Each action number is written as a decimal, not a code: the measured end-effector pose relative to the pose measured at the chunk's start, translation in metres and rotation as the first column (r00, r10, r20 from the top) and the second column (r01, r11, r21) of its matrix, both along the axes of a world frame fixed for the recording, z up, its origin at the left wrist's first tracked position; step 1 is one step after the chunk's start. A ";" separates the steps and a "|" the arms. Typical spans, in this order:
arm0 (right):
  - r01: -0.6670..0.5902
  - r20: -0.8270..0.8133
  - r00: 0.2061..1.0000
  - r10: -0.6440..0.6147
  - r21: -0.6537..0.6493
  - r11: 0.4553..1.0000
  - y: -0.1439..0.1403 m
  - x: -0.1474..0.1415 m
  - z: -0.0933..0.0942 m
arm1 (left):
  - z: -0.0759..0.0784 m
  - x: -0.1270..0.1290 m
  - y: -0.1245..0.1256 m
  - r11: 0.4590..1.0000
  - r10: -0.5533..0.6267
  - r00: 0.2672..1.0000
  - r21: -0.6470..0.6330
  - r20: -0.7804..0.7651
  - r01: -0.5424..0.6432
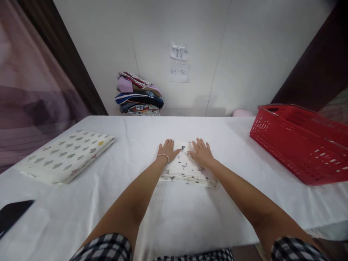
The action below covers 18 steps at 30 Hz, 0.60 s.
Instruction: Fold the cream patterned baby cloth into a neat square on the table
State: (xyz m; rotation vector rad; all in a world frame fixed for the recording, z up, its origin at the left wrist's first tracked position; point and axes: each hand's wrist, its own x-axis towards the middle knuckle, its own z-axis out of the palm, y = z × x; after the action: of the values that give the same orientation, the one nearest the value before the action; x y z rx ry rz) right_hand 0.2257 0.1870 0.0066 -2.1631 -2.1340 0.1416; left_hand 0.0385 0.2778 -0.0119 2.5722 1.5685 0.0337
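A folded white cloth point(187, 167) with small printed figures, among them a flamingo, lies in the middle of the white-covered table point(130, 206). Its layers show along the near edge. My left hand point(168, 150) rests flat on its left far part, fingers stretched out, with a bracelet at the wrist. On the right far part my right hand point(201, 153) lies flat too, fingers spread. Both palms hide the cloth's upper corners. Between the two thumbs a strip of the print is visible.
Another folded cloth point(70, 154) with grey cloud prints lies at the left. A red plastic basket point(288, 148) stands at the right. Behind the table's far edge is a pile of folded fabrics point(140, 96). A dark flat object point(13, 215) sits at the near left edge.
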 end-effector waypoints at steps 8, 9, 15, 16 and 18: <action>-0.170 -0.072 0.983 0.171 0.009 0.985 -0.003 -0.031 -0.021 | -0.001 0.000 0.001 1.000 0.013 1.000 -0.009 0.006 -0.013; -0.169 -0.074 0.983 0.170 0.009 0.986 -0.003 -0.030 -0.022 | -0.001 -0.001 0.001 1.000 0.014 1.000 -0.016 0.012 -0.014; -0.167 -0.148 0.976 0.158 -0.052 0.985 -0.012 -0.028 -0.008 | 0.003 -0.001 0.007 0.998 0.011 0.998 -0.063 0.061 -0.007; -0.174 -0.172 0.972 0.160 -0.067 0.982 -0.020 -0.025 -0.006 | 0.005 -0.002 0.010 0.997 0.010 0.997 -0.083 0.075 -0.004; -0.185 -0.213 0.963 0.168 -0.066 0.981 -0.043 -0.015 -0.005 | 0.008 -0.006 0.014 0.993 0.010 0.994 -0.117 0.105 0.002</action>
State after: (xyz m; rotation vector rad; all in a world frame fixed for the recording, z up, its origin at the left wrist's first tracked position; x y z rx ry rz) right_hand 0.2106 0.1443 0.0017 -1.8988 -2.2319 0.4582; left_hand 0.0321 0.2916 -0.0036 2.4364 1.4925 0.0742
